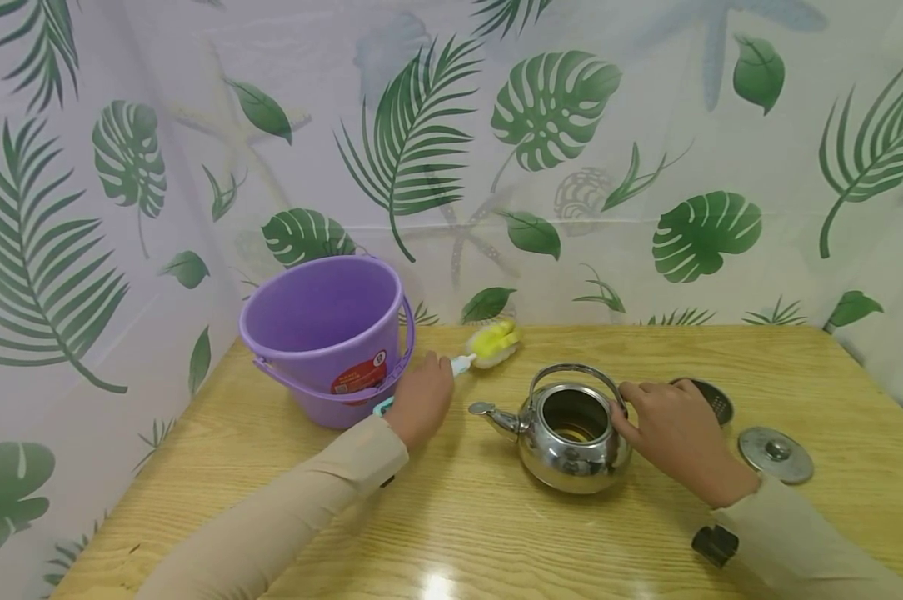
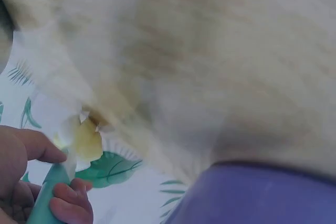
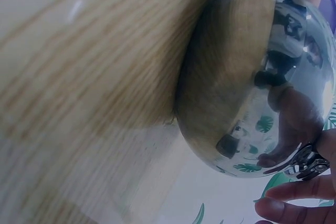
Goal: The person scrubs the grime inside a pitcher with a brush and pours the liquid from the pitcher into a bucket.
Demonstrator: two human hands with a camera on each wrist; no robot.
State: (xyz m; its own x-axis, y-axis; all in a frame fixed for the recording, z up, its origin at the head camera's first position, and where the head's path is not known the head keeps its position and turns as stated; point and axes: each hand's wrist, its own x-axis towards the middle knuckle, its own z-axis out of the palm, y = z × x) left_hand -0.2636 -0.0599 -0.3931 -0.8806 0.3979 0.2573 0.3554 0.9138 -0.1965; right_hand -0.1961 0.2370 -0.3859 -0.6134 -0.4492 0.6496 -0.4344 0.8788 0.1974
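Your left hand (image 1: 424, 398) is closed round the teal-and-white handle of a brush with a fluffy yellow-and-white head (image 1: 491, 344), index finger lying forward along the handle. Your right hand (image 1: 672, 429) holds a round, polished stainless-steel kettle (image 1: 575, 462) at the side where its arched handle joins the body, thumb near the rim and fingers by the handle. The brush head points away from you, beyond the spout and apart from the kettle, which stands upright between your hands on the pale wood-grain table (image 1: 496, 533), lidless, its mirror-like side reflecting the table and your hand. Just left of your left hand stands a purple plastic bucket (image 1: 316, 367) with a red label; near your right hand lie a dark perforated metal strainer (image 1: 717, 402) and a round steel lid with a knob (image 1: 785, 460).
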